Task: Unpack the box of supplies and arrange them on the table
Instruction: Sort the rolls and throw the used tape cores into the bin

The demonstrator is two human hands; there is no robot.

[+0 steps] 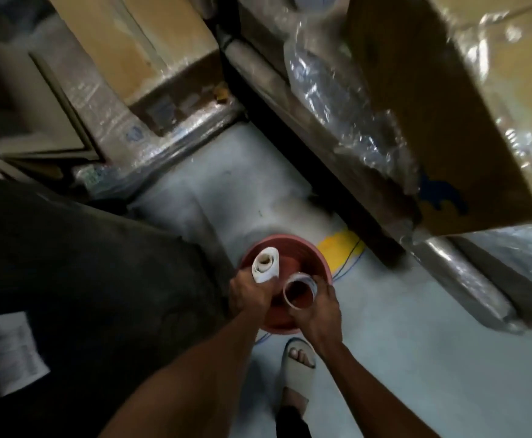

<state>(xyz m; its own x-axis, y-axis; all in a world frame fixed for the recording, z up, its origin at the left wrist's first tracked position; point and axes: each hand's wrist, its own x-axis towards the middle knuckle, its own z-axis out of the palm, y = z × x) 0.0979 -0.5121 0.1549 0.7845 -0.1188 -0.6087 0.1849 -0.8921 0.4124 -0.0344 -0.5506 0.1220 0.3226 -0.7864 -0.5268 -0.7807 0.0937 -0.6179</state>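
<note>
A reddish-brown round bowl [302, 248] is held low over the grey floor, between both hands. My left hand [247, 298] grips a rolled white paper [266, 263] and presses against the bowl's near left rim. My right hand [320, 314] holds a clear tape roll [299, 294] over the bowl's inside and also touches the near right rim. The bowl's bottom is hidden by both hands.
Plastic-wrapped cardboard boxes [138, 58] stand at the back left, and a larger one [441, 105] at the right. A dark bundle with a white label [12, 352] fills the left side. My sandalled foot [299, 361] stands on the floor below the bowl, near a yellow marking [337, 245].
</note>
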